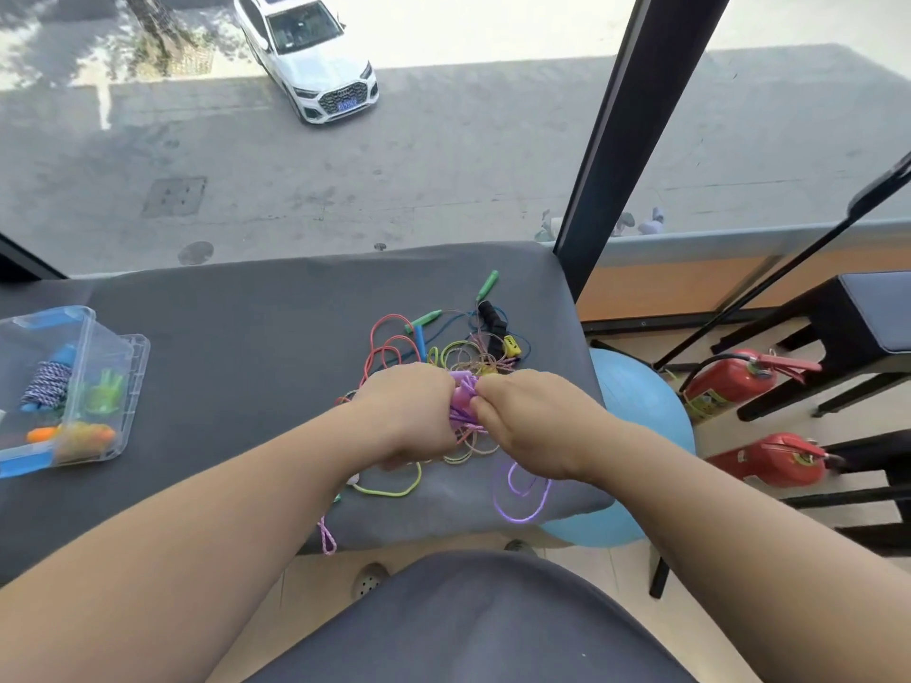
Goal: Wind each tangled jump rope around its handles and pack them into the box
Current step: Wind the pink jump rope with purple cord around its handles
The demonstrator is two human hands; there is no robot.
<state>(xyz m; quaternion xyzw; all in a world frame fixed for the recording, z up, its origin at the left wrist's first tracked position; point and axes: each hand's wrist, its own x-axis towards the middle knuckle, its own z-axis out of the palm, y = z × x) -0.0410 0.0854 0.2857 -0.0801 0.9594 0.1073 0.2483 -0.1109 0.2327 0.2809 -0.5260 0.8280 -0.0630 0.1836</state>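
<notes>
Above the grey table (246,337), left hand (409,411) and right hand (532,421) grip purple rope (464,397).

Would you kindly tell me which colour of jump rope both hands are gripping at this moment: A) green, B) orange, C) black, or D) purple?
D: the left hand and right hand both grip the purple rope, which is bunched between them.

Purple jump rope (464,404) bunched between left hand (409,411) and right hand (532,426), loop trailing near worktop (246,337) edge. Tangled multicolour ropes (446,354) heaped just behind. Clear box (130,386) far left, wound ropes (47,389) inside.
</notes>
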